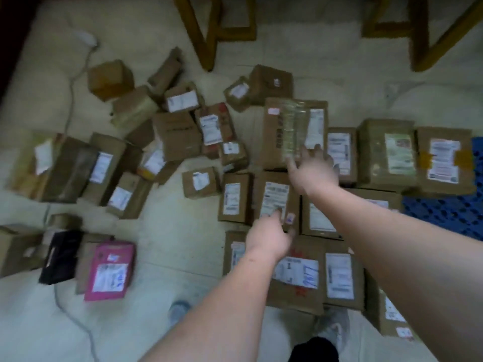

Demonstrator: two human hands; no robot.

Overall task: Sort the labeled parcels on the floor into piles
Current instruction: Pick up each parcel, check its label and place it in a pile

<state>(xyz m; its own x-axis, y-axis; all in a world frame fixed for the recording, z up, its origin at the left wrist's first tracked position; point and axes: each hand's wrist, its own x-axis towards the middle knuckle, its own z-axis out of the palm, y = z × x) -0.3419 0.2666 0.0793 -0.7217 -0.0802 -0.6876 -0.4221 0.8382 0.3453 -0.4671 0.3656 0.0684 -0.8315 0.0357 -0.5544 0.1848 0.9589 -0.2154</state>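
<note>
Parcels lie scattered across the pale floor (183, 244): a pink box (109, 270) and a black box (61, 256) at the left, a loose brown heap (172, 131) beyond them. The left hand (269, 237) hovers with fingers loosely spread, holding nothing, over a labeled carton (275, 197) in the tidy right-hand group. The right hand (312, 168), fingers spread, touches the near edge of a taped carton (292, 126); a blue pallet (444, 212) lies farthest right.

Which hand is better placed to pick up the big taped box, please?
Probably the right hand: its fingers already rest on the big taped box. The left hand hangs nearer, over a smaller box.
</note>
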